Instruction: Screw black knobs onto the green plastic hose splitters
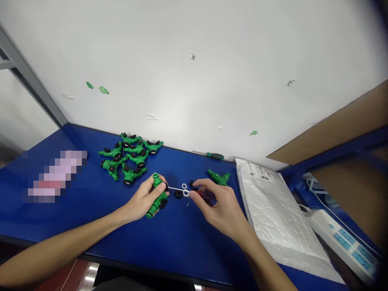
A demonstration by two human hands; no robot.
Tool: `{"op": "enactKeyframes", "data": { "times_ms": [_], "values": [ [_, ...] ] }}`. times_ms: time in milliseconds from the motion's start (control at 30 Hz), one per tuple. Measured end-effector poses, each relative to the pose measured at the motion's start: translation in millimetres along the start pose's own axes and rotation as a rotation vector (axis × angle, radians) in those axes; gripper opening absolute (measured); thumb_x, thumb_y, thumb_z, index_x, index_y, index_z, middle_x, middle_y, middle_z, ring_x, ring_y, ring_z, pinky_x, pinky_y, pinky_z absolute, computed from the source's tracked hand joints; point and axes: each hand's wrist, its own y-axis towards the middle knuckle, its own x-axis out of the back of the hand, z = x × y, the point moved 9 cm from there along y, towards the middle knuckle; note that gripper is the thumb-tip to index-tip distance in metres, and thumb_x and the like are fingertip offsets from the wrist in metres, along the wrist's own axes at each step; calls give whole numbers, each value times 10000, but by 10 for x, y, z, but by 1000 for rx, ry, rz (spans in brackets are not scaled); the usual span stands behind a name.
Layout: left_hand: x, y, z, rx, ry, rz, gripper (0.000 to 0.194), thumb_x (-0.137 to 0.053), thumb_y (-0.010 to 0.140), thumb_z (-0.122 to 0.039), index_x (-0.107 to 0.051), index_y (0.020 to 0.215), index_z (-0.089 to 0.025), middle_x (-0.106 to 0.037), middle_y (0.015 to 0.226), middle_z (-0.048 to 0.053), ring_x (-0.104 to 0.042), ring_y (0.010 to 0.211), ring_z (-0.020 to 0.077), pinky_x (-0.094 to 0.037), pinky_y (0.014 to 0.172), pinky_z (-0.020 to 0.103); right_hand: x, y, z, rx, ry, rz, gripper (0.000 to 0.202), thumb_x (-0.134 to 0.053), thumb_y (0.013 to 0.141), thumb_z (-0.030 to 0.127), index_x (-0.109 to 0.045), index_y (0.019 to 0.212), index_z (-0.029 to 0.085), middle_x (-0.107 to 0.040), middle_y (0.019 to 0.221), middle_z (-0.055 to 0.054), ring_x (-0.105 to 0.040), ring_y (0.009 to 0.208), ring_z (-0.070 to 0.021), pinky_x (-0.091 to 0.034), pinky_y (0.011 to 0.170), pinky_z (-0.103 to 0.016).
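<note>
My left hand (141,202) is closed around a green Y-shaped connector (155,199) with black valve knobs, held above the blue table. In my right hand (216,206) is a screwdriver (206,195) with a dark red handle, mostly hidden by the fingers. Its thin shaft points left, and the tip meets the connector's side by a black knob. Between the hands, on the table, are white rings (184,186), a black round cap (178,194) and a small screw (188,204). Another green connector (218,177) lies behind my right hand.
Several green connectors (133,173) are grouped at the back left of the blue table (121,242). A green-handled screwdriver (215,156) lies along the white wall. On the right are a bubble-wrap package (279,214) and a power strip (342,242). A pixelated patch covers the far left.
</note>
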Motion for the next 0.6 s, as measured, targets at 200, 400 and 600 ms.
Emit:
{"op": "enactKeyframes", "data": {
  "times_ms": [200,400,600],
  "values": [
    [15,12,45,1,0,-5,356,-536,895,-548,-472,945,-201,-600,820,-24,-493,358,34,-431,319,173,-7,11,62,22,-142,45,434,-424,1006,311,-461,587,205,-445,478,32,-415,412,-112,-286,469,-285],
    [-22,-9,59,17,1,10,364,-526,899,-552,-470,929,-193,-585,803,-29,-494,357,30,-414,312,155,116,3,77,61,72,-115,150,-542,955,346,-575,935,201,-628,739,-12,-591,612,-148,-434,544,-251],
    [-11,-18,51,29,-25,-17,386,-546,879,-572,-465,939,-199,-583,807,-35,-488,349,29,-411,304,157,62,-4,39,36,-34,15,321,-446,996,325,-507,705,204,-499,559,29,-470,475,-118,-366,498,-261]
  ]
}}
